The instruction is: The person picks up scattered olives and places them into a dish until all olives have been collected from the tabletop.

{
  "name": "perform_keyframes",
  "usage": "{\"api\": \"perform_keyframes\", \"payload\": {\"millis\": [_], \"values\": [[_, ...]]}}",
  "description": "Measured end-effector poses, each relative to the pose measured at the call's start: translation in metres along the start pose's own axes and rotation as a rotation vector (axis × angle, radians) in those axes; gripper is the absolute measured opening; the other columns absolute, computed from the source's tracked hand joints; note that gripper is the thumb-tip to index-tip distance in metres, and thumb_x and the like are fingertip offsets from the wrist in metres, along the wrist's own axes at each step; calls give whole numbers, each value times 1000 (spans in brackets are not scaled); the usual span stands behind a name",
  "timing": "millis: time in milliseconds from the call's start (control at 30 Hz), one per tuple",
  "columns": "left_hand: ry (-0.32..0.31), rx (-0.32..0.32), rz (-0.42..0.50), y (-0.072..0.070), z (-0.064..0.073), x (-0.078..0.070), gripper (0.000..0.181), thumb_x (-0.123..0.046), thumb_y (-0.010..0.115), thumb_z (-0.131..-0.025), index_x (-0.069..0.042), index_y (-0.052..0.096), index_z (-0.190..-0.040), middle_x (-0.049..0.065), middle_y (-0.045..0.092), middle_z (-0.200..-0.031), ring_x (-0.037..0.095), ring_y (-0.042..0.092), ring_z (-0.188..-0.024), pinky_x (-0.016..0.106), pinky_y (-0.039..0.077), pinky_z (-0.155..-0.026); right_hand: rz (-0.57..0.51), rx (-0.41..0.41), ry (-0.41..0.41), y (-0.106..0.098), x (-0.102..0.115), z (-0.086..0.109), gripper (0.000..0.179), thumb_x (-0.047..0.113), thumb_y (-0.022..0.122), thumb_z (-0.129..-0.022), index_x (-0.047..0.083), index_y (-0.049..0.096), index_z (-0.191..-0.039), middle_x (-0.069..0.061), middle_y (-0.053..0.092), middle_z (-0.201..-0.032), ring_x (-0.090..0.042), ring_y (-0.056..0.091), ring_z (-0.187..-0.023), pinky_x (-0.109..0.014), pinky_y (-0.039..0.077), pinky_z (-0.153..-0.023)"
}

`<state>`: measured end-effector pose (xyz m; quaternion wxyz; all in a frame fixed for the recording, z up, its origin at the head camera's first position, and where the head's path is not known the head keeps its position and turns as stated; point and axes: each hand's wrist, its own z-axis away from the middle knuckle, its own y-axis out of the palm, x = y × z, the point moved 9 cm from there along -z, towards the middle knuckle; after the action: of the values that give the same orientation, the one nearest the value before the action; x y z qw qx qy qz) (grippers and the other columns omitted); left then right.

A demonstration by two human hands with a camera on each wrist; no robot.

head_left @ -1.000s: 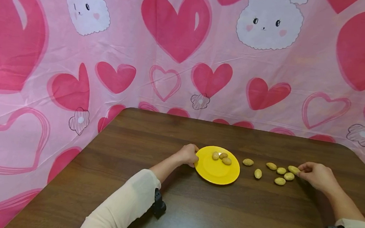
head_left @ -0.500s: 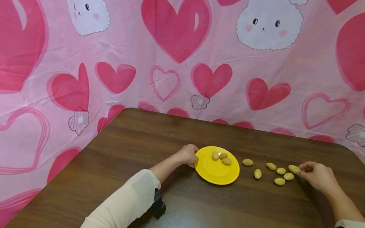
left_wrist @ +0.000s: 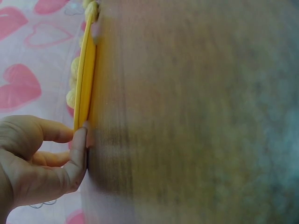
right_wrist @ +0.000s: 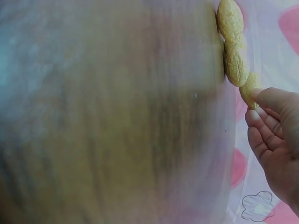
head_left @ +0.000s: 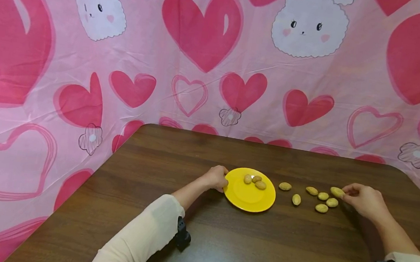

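A small tan nut (head_left: 337,191) is pinched at the fingertips of the right hand (head_left: 364,201), well to the right of the yellow plate (head_left: 249,195). Compared with a second ago it sits slightly higher, so it seems to have just left the dark wooden table (head_left: 221,243). Five more nuts (head_left: 322,196) lie loose between it and the plate. Three nuts (head_left: 254,181) rest on the plate's far side. The left hand (head_left: 215,177) holds the plate's left rim, fingers curled at its edge (left_wrist: 83,112). A pink heart-printed cloth (head_left: 202,53) hangs behind.
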<state>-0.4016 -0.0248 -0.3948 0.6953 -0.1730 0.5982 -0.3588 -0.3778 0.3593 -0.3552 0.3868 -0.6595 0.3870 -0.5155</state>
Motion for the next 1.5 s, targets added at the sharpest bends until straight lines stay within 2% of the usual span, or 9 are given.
{"api": "perform_keyframes", "payload": {"millis": [233,467,767,1100,1300,1500], "values": [[-5,4,0,0,0,2,37,6,58,-82,6,55,-119,13,58,-94,17,62,-65,23,54,-52,-1,10,-12,1,5,-2,25,15,63,-83,-7,61,-95,-13,62,-81,-28,56,-75,-37,45,-61],[-4,5,7,0,-2,3,36,5,59,-82,6,55,-118,13,57,-94,18,62,-65,23,54,-52,2,-17,-50,0,14,-4,22,15,64,-83,-5,63,-93,-12,64,-80,-28,59,-73,-36,44,-60],[9,2,20,0,-1,1,36,6,59,-81,7,56,-117,13,58,-91,19,62,-67,24,54,-52,-15,-21,-83,1,28,-6,24,15,65,-83,-6,62,-95,-15,65,-83,-37,60,-80,-51,46,-68],[14,6,25,1,0,0,37,6,59,-81,7,56,-118,13,58,-91,18,62,-66,24,55,-53,-50,-43,-148,4,50,-11,14,7,64,-80,-2,65,-91,-8,66,-78,-19,61,-72,-28,46,-56],[14,3,23,0,0,-1,36,6,59,-81,7,56,-117,12,57,-87,17,62,-64,23,54,-52,-66,-12,-145,8,58,-13,14,7,64,-82,-2,64,-93,-9,66,-80,-25,62,-74,-27,47,-56],[11,3,14,-1,0,0,36,6,59,-81,7,56,-117,11,57,-86,17,61,-64,23,54,-52,-76,-1,-157,14,69,-13,13,6,65,-82,-1,65,-92,-7,66,-78,-23,62,-73,-28,48,-58]]}}
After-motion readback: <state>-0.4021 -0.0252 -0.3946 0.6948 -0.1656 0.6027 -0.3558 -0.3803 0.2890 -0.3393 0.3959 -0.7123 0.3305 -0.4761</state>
